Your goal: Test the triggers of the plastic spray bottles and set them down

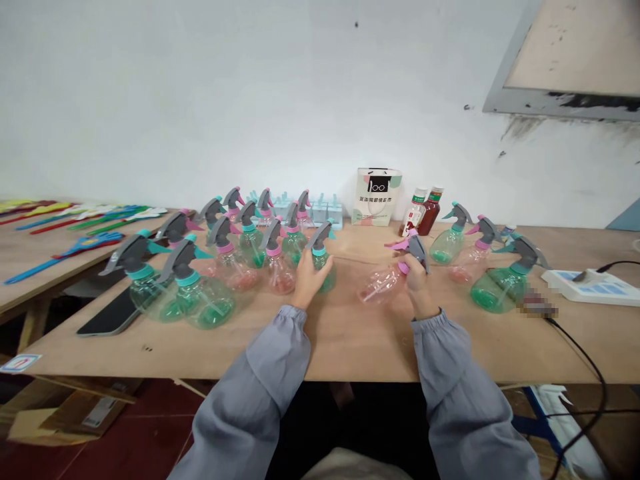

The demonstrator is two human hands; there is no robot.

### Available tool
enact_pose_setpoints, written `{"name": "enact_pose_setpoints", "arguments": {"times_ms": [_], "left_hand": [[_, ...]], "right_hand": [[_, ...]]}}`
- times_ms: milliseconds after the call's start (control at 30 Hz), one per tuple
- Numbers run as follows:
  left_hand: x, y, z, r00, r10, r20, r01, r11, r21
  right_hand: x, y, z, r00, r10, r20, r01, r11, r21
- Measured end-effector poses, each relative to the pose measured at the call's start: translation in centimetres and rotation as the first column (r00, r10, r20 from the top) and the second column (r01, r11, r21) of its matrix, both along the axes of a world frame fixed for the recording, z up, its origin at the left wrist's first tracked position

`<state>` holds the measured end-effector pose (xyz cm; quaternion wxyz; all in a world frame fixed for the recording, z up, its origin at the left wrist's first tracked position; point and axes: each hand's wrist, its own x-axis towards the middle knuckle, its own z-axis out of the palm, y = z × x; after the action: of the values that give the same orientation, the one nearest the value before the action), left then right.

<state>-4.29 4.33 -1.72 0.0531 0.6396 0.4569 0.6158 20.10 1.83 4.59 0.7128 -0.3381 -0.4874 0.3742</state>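
Note:
My right hand (418, 285) is wrapped around the neck of a pink spray bottle (381, 285). That bottle leans over, its grey and pink head towards my fingers and its round base to the left. My left hand (311, 277) grips a green spray bottle (329, 275) near its neck; this one stands upright on the table, and most of my fingers are hidden. Left of it several more green and pink spray bottles (281, 272) stand grouped together. On the right side are a green bottle (493, 292), a pink bottle (469, 263) and another green bottle (447, 247).
A paper bag (379, 207) and two red sauce bottles (431, 212) stand by the wall. A phone (111, 312) lies at the left. A white power strip (593, 287) and a black cable (585, 360) are at the right. Colourful scissor-like tools (65, 257) cover the neighbouring table.

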Motion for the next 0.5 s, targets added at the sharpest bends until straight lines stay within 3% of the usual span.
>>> {"name": "enact_pose_setpoints", "arguments": {"times_ms": [100, 233, 333, 500], "left_hand": [[0.0, 0.1, -0.1, 1.0, 0.003, -0.004, -0.003, 1.0, 0.004], [-0.1, 0.3, -0.2, 1.0, 0.008, -0.003, -0.008, 1.0, 0.007], [-0.1, 0.3, -0.2, 1.0, -0.002, -0.011, 0.002, 1.0, -0.003], [0.0, 0.2, -0.1, 1.0, 0.007, 0.004, -0.007, 1.0, -0.009]], "right_hand": [[1.1, 0.1, 0.1, 0.971, -0.202, 0.126, 0.193, 0.978, 0.081], [2.6, 0.8, -0.4, 0.867, -0.446, 0.224, 0.437, 0.895, 0.089], [3.2, 1.9, -1.4, 0.852, -0.459, 0.252, 0.451, 0.888, 0.094], [3.0, 3.6, -3.7, 0.885, -0.337, 0.32, 0.348, 0.937, 0.023]]}}
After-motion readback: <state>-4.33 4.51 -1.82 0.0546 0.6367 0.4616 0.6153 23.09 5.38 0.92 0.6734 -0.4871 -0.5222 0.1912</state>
